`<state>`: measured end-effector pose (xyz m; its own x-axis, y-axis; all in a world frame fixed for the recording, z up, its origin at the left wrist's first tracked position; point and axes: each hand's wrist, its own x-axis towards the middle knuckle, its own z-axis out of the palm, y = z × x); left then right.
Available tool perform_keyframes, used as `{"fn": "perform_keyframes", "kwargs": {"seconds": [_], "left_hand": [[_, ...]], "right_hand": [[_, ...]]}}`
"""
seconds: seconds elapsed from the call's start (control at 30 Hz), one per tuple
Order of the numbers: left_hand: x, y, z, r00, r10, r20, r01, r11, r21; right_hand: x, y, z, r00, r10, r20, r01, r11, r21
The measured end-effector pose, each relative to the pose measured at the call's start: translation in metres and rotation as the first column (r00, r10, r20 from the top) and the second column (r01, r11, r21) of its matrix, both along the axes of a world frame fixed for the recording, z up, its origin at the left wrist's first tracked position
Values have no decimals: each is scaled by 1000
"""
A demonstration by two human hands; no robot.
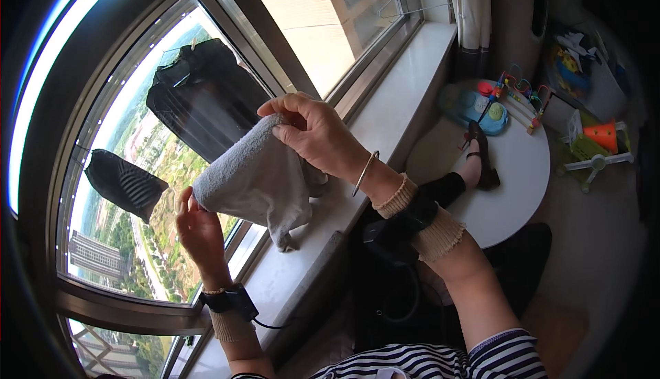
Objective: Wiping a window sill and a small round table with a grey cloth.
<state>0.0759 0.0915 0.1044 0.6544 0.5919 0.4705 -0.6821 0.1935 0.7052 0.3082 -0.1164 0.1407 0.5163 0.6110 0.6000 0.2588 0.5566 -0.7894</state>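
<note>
A grey terry cloth [252, 172] is stretched between my two hands above the white windowsill, its lower folds hanging down near the sill. My left hand [201, 229] grips the cloth's lower left corner, in front of the window pane. Higher up, my right hand [317, 134] pinches the upper corner between thumb and fingers. Each forearm wears a black strapped device over a beige knitted cuff, and a metal bangle circles the right wrist.
The windowsill [381, 90] runs beside the metal-framed window. Dark garments [206, 95] hang at the pane. On the right, a round white table [521, 178] bears a bead maze toy [523, 103] and a foot in a dark shoe [483, 157]. Toys and an orange cone [602, 136] stand beyond.
</note>
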Motion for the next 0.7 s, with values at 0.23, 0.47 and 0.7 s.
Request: {"fn": "perform_keyframes", "kwargs": {"seconds": [0.23,0.47,0.7], "left_hand": [[-43,-17,71,844,529,87,-516,756,402],[32,-4,10,669,729,-144,-342,474,812],[81,-79,-46,685,715,-139,206,-7,979]], "right_hand": [[-17,-14,50,927,-280,250,205,936,287],[40,49,-31,876,-452,168,460,888,-8],[28,36,-164,759,-295,580,576,719,-389]]}}
